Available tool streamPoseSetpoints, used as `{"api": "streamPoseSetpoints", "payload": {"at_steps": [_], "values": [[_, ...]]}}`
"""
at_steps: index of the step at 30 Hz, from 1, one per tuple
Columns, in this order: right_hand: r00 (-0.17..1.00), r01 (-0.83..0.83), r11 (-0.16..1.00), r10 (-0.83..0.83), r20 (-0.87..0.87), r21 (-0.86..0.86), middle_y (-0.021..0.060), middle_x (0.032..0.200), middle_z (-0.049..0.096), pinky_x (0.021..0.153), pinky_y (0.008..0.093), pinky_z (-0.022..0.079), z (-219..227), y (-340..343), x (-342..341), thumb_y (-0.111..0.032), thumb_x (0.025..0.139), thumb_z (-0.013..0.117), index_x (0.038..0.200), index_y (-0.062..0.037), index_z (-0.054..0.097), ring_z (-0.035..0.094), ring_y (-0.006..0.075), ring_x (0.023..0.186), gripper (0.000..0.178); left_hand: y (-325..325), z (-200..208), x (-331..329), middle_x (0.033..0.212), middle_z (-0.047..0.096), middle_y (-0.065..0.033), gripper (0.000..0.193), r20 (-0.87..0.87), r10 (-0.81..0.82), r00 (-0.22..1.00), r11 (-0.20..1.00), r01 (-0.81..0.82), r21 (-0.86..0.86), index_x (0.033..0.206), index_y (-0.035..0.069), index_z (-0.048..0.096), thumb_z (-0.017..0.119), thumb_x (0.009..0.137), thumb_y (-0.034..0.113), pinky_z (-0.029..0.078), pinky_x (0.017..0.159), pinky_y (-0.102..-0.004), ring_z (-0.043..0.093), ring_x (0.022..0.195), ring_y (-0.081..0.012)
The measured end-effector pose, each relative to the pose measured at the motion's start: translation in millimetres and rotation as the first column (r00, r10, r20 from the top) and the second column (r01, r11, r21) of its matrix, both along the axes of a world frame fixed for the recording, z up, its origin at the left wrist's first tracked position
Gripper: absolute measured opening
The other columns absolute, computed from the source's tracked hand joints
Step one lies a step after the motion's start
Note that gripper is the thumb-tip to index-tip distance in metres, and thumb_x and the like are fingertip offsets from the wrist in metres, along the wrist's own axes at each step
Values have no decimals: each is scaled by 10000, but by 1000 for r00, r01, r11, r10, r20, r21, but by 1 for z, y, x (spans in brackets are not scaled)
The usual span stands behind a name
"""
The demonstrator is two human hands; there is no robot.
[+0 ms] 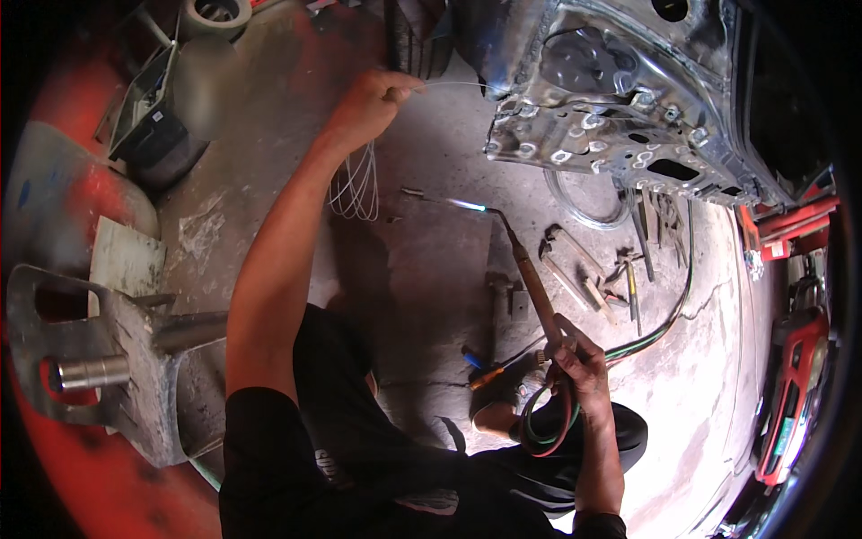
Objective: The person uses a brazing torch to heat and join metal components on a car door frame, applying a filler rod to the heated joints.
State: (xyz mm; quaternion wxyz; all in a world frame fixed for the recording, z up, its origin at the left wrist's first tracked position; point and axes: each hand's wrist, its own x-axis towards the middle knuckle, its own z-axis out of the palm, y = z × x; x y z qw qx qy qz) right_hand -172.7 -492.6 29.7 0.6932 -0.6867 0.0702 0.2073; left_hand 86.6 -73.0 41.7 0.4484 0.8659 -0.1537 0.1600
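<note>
Raised at the upper middle, my left hand (382, 97) pinches a thin metal wire (453, 83). The wire's straight end reaches the edge of a bare metal car body panel (584, 117), and a loose coil of wire (357, 184) hangs below the hand. My right hand (579, 364) is wrapped round the handle of a gas welding torch (536, 287). A blue-white flame (469, 206) burns at the torch tip, pointing left and apart from the panel. Red and green hoses (546, 438) loop beneath my right hand.
On the floor under the panel lie another wire coil (588, 211), several clamps and hand tools (633, 278), and a screwdriver with an orange handle (487, 377). Hoses (669, 323) run along the right. A metal stand (157, 359) is at my left, near a black bin (157, 135).
</note>
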Motion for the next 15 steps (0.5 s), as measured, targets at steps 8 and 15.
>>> {"api": "streamPoseSetpoints", "payload": {"at_steps": [8,15], "values": [[1000,3,1000,-3,-7,3,63,899,672,569,234,514,-2,-4,0,-192,917,741,1450,84,437,625,108,650,673,-4,11,-4,1034,741,-186,237,-9,-12,1000,1000,12,-16,1072,-6,733,530,959,38,513,900,-349,697,1001,-268],[1000,-17,1000,17,14,0,49,879,653,560,236,511,2,-4,-3,-188,924,733,1458,92,420,614,105,646,680,1,14,-15,904,696,-28,206,-61,-36,998,999,35,-15,1120,10,728,585,983,70,487,760,-293,587,813,-117]]}}
